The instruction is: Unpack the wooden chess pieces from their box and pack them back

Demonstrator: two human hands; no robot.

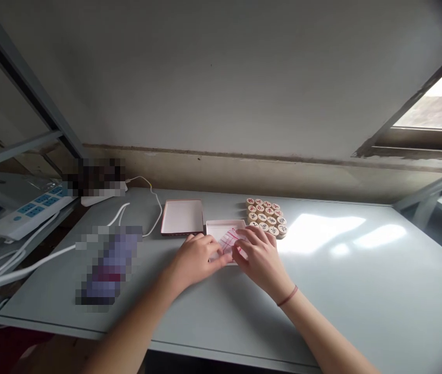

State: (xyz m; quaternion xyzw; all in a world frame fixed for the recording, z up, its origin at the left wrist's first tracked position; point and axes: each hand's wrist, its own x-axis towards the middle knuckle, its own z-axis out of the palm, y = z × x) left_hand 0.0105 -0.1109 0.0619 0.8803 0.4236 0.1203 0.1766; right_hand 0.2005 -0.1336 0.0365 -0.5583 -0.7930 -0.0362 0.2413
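A small white-lined box (224,224) lies on the desk in front of me. In it is a thin folded sheet with red lines (228,240), apparently a xiangqi board sheet. My left hand (195,259) has its fingers and thumb closed about the sheet's left side, at the box's near left edge. From the right, my right hand (259,254) pinches the sheet with bent fingers and covers part of the box. Just behind that hand, round wooden xiangqi pieces (265,215) with red and black characters stand in stacked rows.
The box lid (183,217) lies inner side up, left of the box. A blurred purple item (114,265) rests farther left, near white cables (49,262) and a power strip (34,210). A wall (221,93) closes off the desk's back. Sunlight glares on the desk (361,291) at right.
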